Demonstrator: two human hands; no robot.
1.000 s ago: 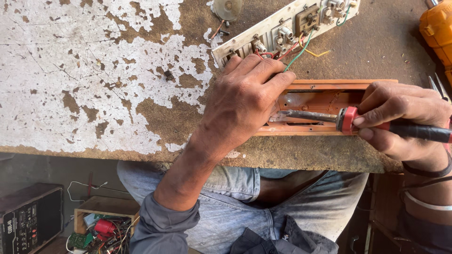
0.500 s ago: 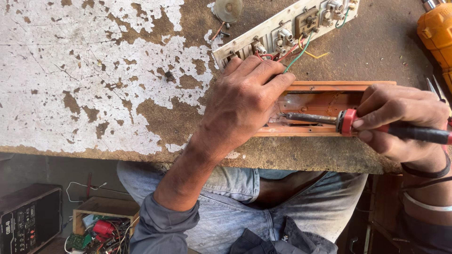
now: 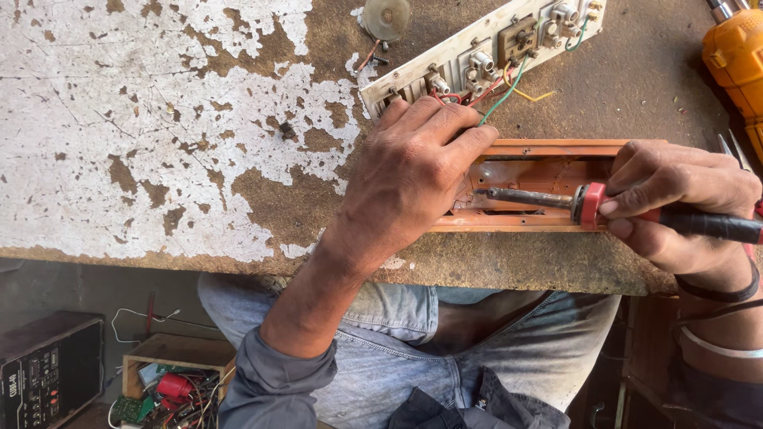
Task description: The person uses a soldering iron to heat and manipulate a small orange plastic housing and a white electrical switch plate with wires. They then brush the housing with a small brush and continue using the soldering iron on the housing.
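The right hand (image 3: 675, 199) has its fingers (image 3: 636, 208) pinched around a black-handled soldering iron with a red collar (image 3: 588, 205), whose metal tip lies inside a long, open orange-brown wooden box (image 3: 548, 147). The left hand (image 3: 409, 179) presses down on the box's left end, fingers together. Just behind the box on the flaking white-painted bench (image 3: 159, 119) lies a white switch plate with sockets and coloured wires (image 3: 485, 52).
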